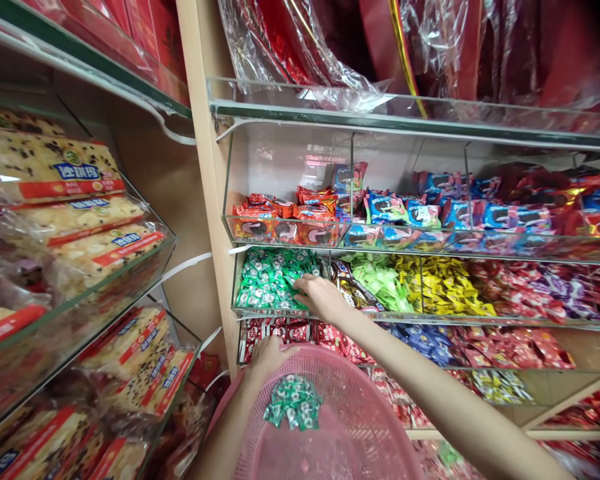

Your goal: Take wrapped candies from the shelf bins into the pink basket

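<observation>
**Right hand in the green-candy bin, basket held close beneath**

1. Right hand: at frame centre, reached over the low front wall of the clear acrylic bin. It lies palm down on the green wrapped candies. The fingers are together and bent onto the heap. Whether any candy is pinched beneath them cannot be told, because the palm hides the contact.

2. Left hand: lower centre, closed over the far rim of the pink basket. The grip at the rim appears to keep the basket level and pressed near the shelf front, just below the bin the right hand is in.

3. Basket contents: a small pile of loose green candies on the mesh floor, in the same wrapper as the bin stock. The rest of the mesh is nearly bare.

4. Surroundings: right of the hand, in the same row, are brown-wrapped sweets, then lime-green sweets and yellow sweets. Clear dividers keep each kind apart. Red-and-white packets sit in the row beneath, touching distance from the left hand. The shelves slope forward, likely so that stock shows and slides to the front.

5. Left of frame: wrapped crisp-cake blocks, stacked flat in deeper trays.
</observation>
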Tool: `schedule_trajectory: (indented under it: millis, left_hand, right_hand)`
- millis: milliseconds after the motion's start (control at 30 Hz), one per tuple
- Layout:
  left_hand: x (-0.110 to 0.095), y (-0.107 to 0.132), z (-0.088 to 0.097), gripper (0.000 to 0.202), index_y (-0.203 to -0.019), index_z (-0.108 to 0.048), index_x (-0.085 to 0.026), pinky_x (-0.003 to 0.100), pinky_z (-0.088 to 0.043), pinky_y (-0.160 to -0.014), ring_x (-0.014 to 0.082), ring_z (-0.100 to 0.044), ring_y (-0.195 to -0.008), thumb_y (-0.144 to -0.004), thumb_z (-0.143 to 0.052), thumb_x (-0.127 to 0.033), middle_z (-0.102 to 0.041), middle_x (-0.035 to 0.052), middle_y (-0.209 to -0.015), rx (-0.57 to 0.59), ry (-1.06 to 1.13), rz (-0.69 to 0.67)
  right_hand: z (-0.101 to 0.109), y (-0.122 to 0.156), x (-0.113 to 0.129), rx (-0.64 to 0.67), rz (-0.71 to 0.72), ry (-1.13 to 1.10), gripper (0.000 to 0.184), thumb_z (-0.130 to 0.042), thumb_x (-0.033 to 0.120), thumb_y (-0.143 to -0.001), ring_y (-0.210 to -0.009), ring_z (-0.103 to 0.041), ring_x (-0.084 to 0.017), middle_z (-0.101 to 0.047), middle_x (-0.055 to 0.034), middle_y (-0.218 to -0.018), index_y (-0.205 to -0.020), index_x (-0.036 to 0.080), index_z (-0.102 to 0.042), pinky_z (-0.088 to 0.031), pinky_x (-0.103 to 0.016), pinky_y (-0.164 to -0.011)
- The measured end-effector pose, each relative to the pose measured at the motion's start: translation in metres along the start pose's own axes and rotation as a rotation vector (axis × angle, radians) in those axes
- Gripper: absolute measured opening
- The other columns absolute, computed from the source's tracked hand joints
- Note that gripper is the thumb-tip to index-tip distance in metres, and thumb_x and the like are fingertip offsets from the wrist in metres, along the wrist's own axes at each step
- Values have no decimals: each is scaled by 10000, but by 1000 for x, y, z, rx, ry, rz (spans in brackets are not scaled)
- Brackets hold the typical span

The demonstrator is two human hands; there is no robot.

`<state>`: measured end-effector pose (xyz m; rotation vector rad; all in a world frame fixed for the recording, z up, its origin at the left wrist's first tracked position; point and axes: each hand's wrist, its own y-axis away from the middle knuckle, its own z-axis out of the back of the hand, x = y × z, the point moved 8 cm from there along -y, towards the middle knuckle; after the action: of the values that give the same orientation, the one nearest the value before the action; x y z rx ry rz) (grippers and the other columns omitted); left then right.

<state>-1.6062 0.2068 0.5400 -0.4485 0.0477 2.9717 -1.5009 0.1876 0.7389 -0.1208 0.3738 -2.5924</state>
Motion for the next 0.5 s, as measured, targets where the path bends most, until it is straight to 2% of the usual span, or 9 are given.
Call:
schedule_trajectory:
  millis: [133,500]
  left_hand:
    - [0,0,0,551,-725,-637,-203,282,-389,-634,246,-614,-815,-726,-386,-694,-670,92,-809,-11,3,-4]
    - [0,1,0,579,-739,-628,-193,278,-391,-657,237,-610,-819,-732,-364,-709,-669,98,-834,15,3,12]
  right_hand:
    - [-15,-7,-1,105,-10,57,165,-499,277,-853,-847,-597,-179,-594,-73,-974,-951,192,-602,-386,-242,-671]
    - [-16,-8,-6,22,-59,0,261,-382,219,-901,-803,-589,-147,-595,-69,-888,-811,174,-623,-364,-221,-670]
